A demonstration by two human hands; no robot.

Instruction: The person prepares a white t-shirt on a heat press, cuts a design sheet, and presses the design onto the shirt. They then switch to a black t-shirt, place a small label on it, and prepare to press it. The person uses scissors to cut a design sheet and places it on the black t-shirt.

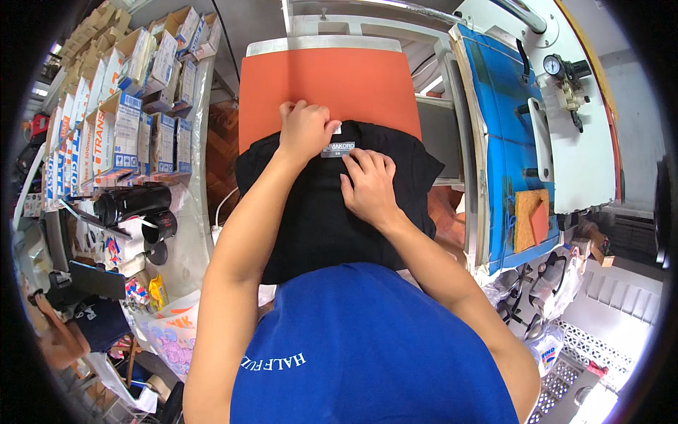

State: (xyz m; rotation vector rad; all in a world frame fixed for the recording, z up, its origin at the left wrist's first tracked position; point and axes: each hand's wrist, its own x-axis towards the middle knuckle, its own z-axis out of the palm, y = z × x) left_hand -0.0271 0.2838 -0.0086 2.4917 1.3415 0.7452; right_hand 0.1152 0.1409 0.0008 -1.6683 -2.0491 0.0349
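Note:
A black T-shirt (318, 219) lies over an orange padded board (321, 81), its neckline toward the board's far end. On the inside of the neck is a grey printed label (337, 149), with a small white tag (337, 130) just beyond it. My left hand (305, 131) is at the collar, left of the label. Its fingers are curled, with the thumb beside the white tag; what lies under the fingers is hidden. My right hand (371, 185) rests on the shirt, fingers spread flat and fingertips at the label's right end.
Right of the board stands a blue screen in a frame (505, 155), with a squeegee-like piece (531, 220) on it. A pressure gauge (553, 66) is mounted beyond. Boxes (120, 134) crowd the left table near a black cylinder (131, 205). Another person (78, 328) is at lower left.

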